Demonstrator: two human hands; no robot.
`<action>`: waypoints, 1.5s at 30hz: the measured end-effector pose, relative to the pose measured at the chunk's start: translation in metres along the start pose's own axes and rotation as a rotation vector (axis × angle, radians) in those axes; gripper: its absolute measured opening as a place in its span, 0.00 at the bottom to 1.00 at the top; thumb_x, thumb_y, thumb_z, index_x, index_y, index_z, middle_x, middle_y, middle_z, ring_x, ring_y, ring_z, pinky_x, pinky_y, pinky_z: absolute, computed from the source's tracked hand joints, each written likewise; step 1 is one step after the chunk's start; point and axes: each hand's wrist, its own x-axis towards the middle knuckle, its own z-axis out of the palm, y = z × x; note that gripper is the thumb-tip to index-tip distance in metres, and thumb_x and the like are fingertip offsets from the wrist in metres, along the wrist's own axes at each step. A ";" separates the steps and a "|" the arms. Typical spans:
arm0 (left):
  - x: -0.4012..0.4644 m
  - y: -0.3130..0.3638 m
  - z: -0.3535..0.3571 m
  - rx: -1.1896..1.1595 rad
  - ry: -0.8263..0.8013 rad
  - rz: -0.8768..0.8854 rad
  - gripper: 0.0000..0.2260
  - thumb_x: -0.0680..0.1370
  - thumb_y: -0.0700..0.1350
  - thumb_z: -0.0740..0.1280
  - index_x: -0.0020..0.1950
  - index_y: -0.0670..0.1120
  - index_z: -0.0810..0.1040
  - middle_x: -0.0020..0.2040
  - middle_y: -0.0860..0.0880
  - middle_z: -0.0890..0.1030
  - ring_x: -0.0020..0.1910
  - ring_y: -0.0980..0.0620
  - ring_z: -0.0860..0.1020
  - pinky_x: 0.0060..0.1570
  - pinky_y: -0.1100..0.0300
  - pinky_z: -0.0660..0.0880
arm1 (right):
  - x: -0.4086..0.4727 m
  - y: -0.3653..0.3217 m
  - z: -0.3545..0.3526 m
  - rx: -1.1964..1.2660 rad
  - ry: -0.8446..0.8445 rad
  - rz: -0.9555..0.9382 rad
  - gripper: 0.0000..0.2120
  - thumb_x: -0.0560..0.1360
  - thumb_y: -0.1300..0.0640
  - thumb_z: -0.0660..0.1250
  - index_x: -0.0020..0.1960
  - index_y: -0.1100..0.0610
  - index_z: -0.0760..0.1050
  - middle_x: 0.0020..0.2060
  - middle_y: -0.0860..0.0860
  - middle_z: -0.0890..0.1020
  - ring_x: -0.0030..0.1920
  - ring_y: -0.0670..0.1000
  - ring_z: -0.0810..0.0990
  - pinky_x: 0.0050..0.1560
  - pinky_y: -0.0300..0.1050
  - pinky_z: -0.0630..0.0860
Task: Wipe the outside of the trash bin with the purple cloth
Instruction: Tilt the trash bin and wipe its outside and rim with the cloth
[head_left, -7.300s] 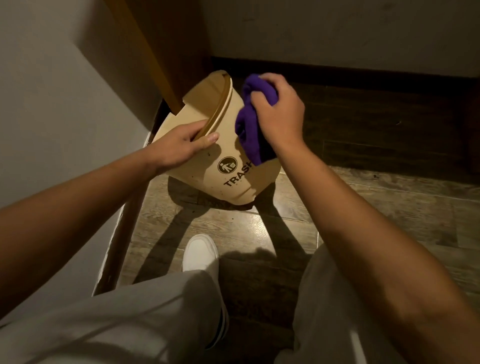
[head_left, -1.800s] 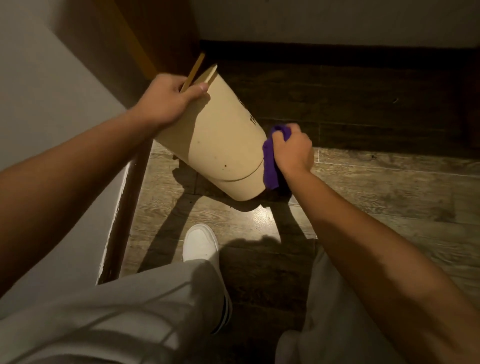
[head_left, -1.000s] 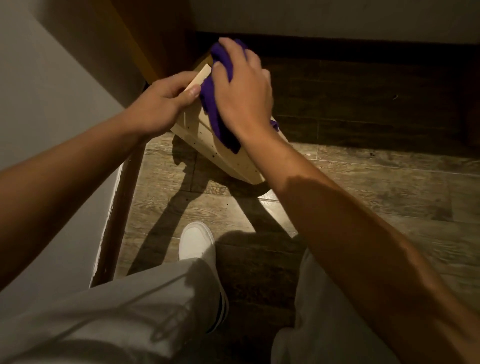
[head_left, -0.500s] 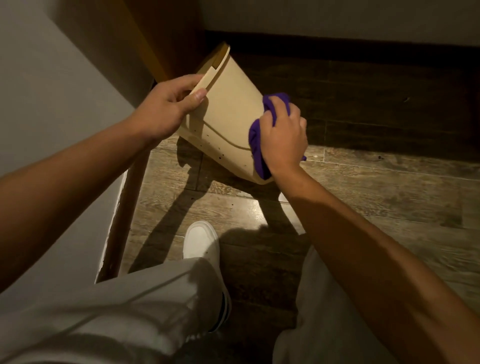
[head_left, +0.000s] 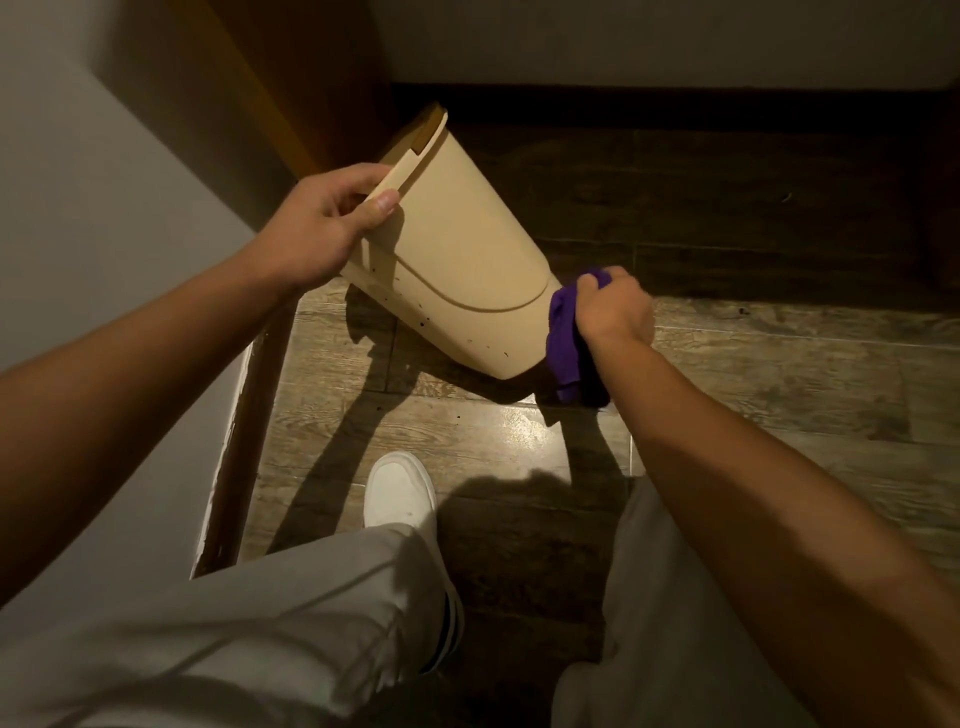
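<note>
A beige plastic trash bin (head_left: 457, 265) is tilted, its rim up toward the far left and its base low at the right, just above the floor. Small dark specks dot its lower side. My left hand (head_left: 322, 228) grips the bin's rim, thumb on the outside. My right hand (head_left: 613, 309) is closed on the bunched purple cloth (head_left: 563, 343), which presses against the bin's bottom right edge and hangs down below my fist. The hand is slightly blurred.
A white wall (head_left: 88, 270) and its dark skirting run along the left. A wooden door frame (head_left: 280, 88) stands behind the bin. The wood-look floor (head_left: 779, 395) stretches to the right. My white shoe (head_left: 399, 493) and pale trousers fill the foreground.
My right hand slid the purple cloth down the bin's side from the upper part to the base edge. The bin has turned in my left hand's grip, and the printed label no longer shows.
</note>
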 end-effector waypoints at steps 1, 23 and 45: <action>0.001 0.002 -0.001 0.011 0.011 -0.002 0.14 0.85 0.48 0.60 0.70 0.56 0.76 0.62 0.57 0.78 0.63 0.52 0.75 0.63 0.40 0.73 | 0.001 -0.005 -0.006 0.055 0.042 -0.023 0.18 0.84 0.45 0.59 0.69 0.50 0.75 0.57 0.53 0.82 0.52 0.53 0.79 0.48 0.48 0.72; 0.016 0.021 0.016 0.009 0.042 -0.068 0.13 0.87 0.50 0.55 0.58 0.57 0.79 0.49 0.62 0.81 0.46 0.70 0.78 0.46 0.68 0.73 | -0.101 -0.103 0.004 0.157 0.155 -0.733 0.22 0.79 0.46 0.67 0.72 0.49 0.74 0.70 0.55 0.73 0.66 0.55 0.74 0.56 0.48 0.77; -0.014 -0.019 -0.003 -0.011 -0.159 -0.126 0.09 0.84 0.57 0.60 0.59 0.66 0.79 0.58 0.58 0.78 0.57 0.52 0.76 0.51 0.51 0.71 | -0.031 -0.038 -0.011 0.209 -0.032 -0.138 0.14 0.81 0.46 0.65 0.65 0.47 0.78 0.53 0.47 0.82 0.52 0.50 0.81 0.52 0.48 0.79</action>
